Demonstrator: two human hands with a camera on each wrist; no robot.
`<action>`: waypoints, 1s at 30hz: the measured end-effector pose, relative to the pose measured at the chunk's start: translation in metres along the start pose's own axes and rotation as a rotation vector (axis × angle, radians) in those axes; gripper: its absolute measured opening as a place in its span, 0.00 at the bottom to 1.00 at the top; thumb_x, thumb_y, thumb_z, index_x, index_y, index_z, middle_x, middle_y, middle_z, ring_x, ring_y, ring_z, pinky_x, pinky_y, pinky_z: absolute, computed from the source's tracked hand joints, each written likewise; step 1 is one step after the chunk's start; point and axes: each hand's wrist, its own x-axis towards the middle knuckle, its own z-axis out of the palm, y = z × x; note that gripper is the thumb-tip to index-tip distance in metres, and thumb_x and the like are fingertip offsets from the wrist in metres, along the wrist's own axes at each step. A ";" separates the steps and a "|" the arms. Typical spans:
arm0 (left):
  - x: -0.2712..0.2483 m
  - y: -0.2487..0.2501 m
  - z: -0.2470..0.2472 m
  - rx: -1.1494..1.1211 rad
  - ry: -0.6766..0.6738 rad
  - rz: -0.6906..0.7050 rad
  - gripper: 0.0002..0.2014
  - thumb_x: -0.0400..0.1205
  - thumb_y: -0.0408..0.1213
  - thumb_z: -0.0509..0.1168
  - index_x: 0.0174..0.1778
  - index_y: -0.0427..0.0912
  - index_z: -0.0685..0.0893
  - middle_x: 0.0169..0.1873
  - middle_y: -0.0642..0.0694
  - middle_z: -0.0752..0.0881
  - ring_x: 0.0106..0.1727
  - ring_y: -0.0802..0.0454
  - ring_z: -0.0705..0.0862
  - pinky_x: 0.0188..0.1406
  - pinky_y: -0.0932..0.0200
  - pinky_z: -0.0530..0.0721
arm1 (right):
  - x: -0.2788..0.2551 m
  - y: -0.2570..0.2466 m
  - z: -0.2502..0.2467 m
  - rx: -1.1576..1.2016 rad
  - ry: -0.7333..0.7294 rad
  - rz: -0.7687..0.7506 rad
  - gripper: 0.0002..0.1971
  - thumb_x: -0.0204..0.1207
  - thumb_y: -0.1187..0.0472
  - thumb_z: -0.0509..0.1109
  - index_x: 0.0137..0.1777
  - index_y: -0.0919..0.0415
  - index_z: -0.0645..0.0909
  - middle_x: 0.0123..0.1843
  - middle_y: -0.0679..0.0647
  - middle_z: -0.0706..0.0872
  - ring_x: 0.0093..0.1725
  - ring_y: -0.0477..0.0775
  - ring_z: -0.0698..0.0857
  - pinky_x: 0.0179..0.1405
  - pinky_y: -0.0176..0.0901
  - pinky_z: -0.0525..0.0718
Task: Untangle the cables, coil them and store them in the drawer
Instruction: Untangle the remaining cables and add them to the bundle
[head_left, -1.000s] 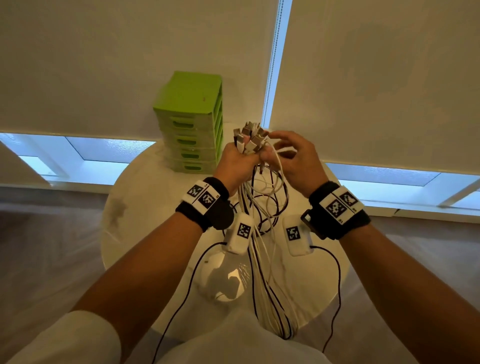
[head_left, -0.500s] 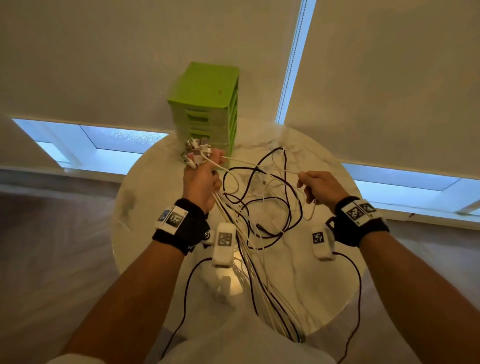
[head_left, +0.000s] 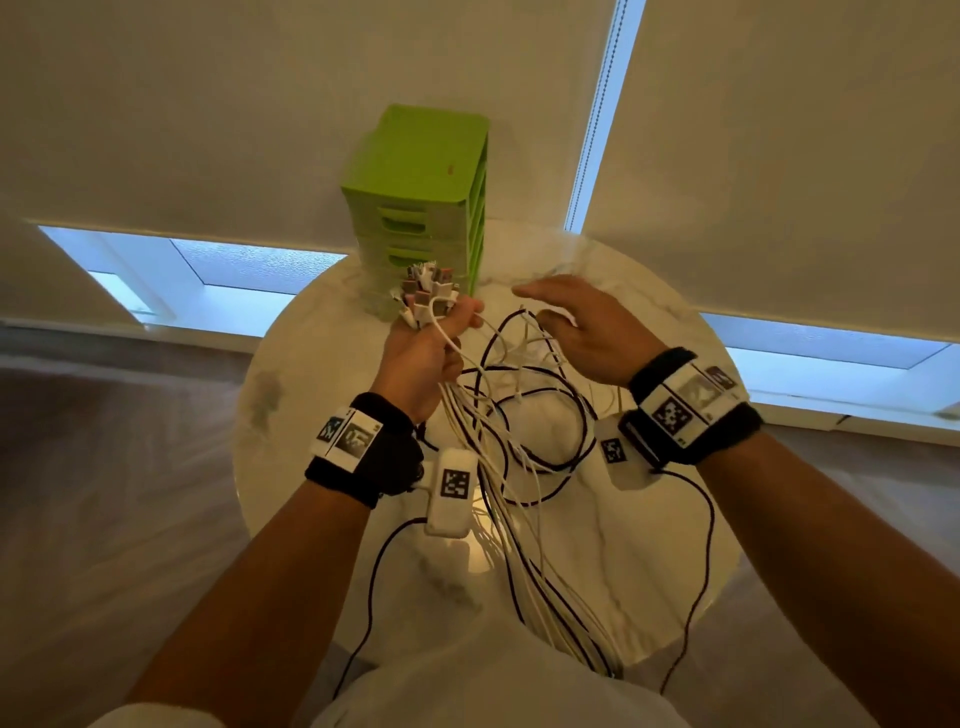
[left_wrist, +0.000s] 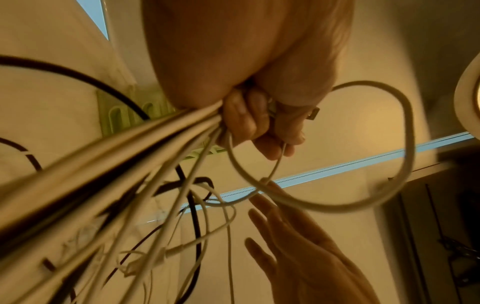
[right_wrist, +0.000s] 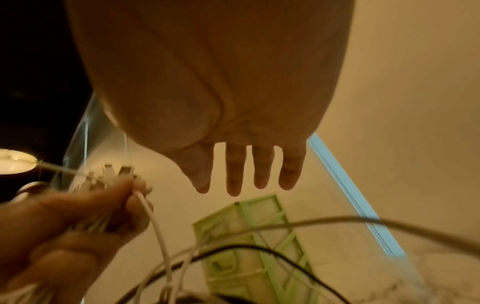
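Observation:
My left hand (head_left: 434, 343) grips a bundle of white and black cables (head_left: 498, 467) near their plug ends (head_left: 428, 293), held above the round marble table (head_left: 649, 545). The cables hang down in tangled loops and trail off the table's near edge. In the left wrist view the fingers (left_wrist: 246, 123) curl tight round the cable bundle (left_wrist: 103, 164). My right hand (head_left: 582, 325) hovers to the right with fingers straight, holding nothing; its fingers (right_wrist: 249, 170) are spread above the cables. A green drawer unit (head_left: 423, 208) stands at the table's far side, drawers closed.
Roller blinds cover the windows behind the table. Wrist camera units and their black leads hang under both wrists. A bright lamp reflection (head_left: 480, 540) shows on the tabletop near me.
My right hand let go of the white cable it was pulling and opened, moving back toward the left hand. The left hand kept its grip on the bundle.

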 end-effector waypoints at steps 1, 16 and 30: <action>0.000 0.000 -0.001 -0.006 -0.020 0.001 0.07 0.84 0.33 0.65 0.42 0.39 0.86 0.32 0.49 0.85 0.19 0.60 0.61 0.18 0.64 0.54 | 0.006 -0.001 0.004 -0.029 -0.081 -0.007 0.19 0.85 0.63 0.59 0.74 0.52 0.75 0.72 0.54 0.76 0.72 0.51 0.72 0.66 0.33 0.63; 0.001 -0.008 -0.025 -0.210 0.132 0.045 0.05 0.81 0.36 0.65 0.45 0.38 0.83 0.35 0.49 0.85 0.17 0.62 0.61 0.14 0.69 0.59 | 0.023 0.035 -0.005 -0.195 -0.034 0.287 0.20 0.81 0.46 0.60 0.32 0.56 0.81 0.32 0.52 0.84 0.39 0.58 0.83 0.44 0.48 0.77; 0.011 0.002 -0.009 -0.254 0.173 -0.056 0.06 0.85 0.38 0.63 0.46 0.41 0.84 0.35 0.51 0.88 0.15 0.62 0.58 0.13 0.68 0.57 | -0.014 0.042 -0.055 0.087 -0.176 0.416 0.14 0.76 0.42 0.69 0.45 0.53 0.83 0.35 0.53 0.88 0.23 0.49 0.77 0.28 0.41 0.77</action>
